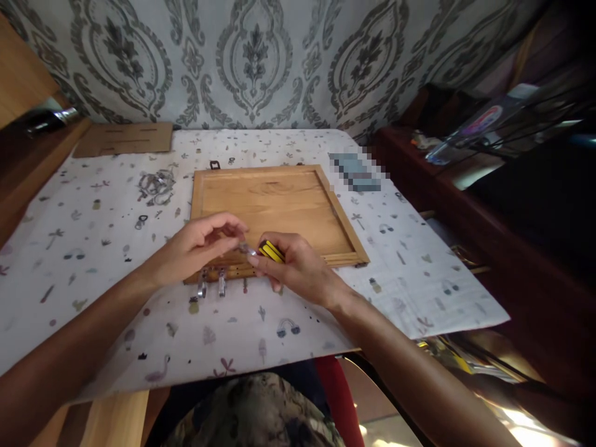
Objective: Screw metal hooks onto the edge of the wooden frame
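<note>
A shallow wooden tray-like board (274, 205) lies on the patterned table cover. Two metal hooks (210, 282) hang along its near edge. My right hand (298, 264) is closed round a yellow-and-black screwdriver (270, 250), whose tip points left toward my other hand. My left hand (202, 245) pinches a small metal piece (244, 248) at the board's near edge, fingertips almost touching the screwdriver tip. What the piece is, I cannot make out.
A pile of loose metal hooks (156, 185) lies left of the board. A flat cardboard piece (125, 138) sits at the far left by the wall. A blurred dark object (356, 171) lies to the right; a dark wooden shelf (465, 198) borders the table's right side.
</note>
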A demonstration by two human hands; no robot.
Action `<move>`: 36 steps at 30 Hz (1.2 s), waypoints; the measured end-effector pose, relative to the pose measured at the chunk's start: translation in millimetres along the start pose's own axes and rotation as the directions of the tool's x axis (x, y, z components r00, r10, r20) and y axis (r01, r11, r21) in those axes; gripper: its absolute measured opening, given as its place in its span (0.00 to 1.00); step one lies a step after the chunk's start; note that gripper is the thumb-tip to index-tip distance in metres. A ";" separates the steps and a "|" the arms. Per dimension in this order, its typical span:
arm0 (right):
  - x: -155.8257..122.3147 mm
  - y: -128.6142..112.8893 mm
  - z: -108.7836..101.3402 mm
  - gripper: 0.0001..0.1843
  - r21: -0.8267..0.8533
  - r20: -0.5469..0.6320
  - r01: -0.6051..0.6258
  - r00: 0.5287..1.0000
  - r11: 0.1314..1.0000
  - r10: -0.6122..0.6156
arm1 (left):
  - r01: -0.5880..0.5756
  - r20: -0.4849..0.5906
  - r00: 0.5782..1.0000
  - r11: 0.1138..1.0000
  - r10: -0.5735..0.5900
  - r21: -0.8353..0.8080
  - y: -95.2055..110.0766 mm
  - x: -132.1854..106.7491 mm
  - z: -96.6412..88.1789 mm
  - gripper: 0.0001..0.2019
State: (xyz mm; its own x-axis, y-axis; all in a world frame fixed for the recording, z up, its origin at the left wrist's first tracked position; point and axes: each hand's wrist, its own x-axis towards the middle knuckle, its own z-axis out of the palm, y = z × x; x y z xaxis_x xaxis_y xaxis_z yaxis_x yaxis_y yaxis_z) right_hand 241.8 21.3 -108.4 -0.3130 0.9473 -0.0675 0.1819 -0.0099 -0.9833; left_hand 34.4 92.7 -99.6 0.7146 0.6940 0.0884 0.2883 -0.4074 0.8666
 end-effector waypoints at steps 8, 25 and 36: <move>-30.4 6.1 38.1 0.22 0.492 -0.039 -0.342 0.910 0.801 0.413 | -0.106 -0.085 0.988 0.962 0.131 0.252 -13.9 -22.2 -1.5 0.09; -29.9 14.9 64.7 0.32 0.650 -0.089 -0.357 0.841 0.671 0.533 | -0.384 0.098 0.921 0.835 0.377 0.394 -23.5 -32.5 7.7 0.16; -29.5 16.8 64.4 0.25 0.670 -0.102 -0.312 0.860 0.674 0.499 | -0.450 0.169 0.891 0.760 0.422 0.469 -37.1 -36.7 7.9 0.24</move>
State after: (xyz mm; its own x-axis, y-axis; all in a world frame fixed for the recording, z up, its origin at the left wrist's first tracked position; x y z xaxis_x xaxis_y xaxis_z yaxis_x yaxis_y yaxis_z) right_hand 194.0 -27.4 -133.7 -0.0832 0.8429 -0.5316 -0.4041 -0.5162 -0.7552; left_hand 2.6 77.6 -138.8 0.8660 0.3455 0.3614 0.1968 -0.9000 0.3888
